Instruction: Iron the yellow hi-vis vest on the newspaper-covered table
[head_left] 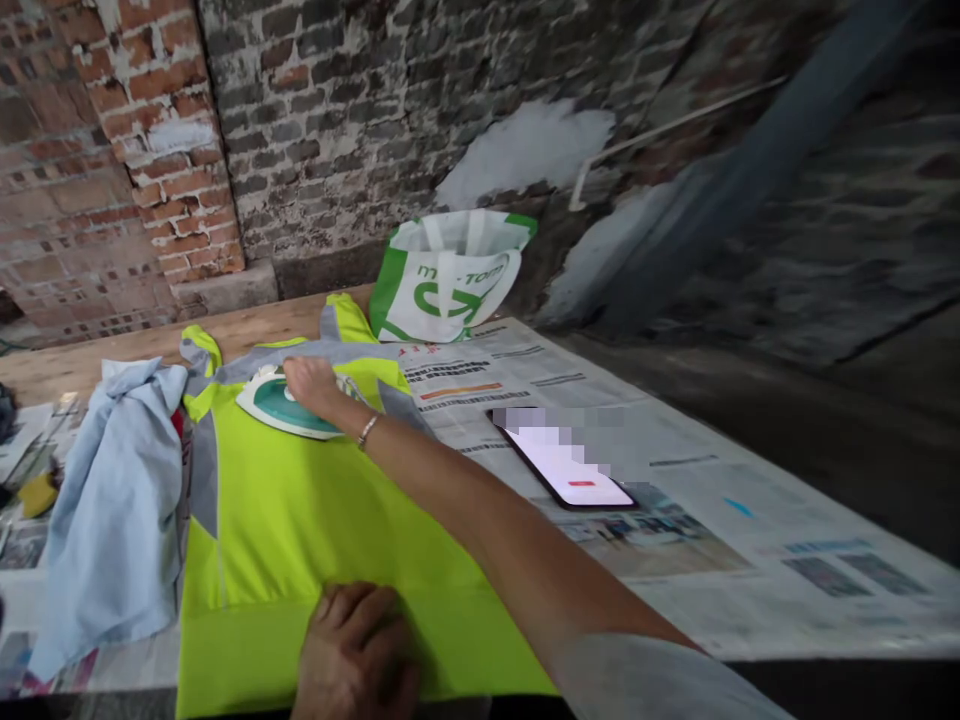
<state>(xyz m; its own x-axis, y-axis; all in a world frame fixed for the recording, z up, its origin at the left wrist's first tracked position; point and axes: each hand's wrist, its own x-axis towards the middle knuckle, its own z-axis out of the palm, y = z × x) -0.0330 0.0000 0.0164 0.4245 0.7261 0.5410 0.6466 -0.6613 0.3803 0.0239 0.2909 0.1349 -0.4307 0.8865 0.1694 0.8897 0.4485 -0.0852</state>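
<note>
A bright yellow-green garment with grey panels (300, 520) is spread out on the newspaper-covered table. My right hand (311, 385) is closed around the handle of a white and teal clothes iron (281, 405). The iron's base is down on the upper part of the garment, just below its grey band. Near the bottom edge, my left hand (356, 650) lies on the cloth with its fingers curled in against the fabric. Its fingertips are hidden from view.
A crumpled light blue cloth (120, 510) lies left of the garment. To the right, a phone with a lit screen (566, 465) rests on newspaper (690, 450). A white and green bag (450, 275) stands at the back, before a brick wall (337, 130).
</note>
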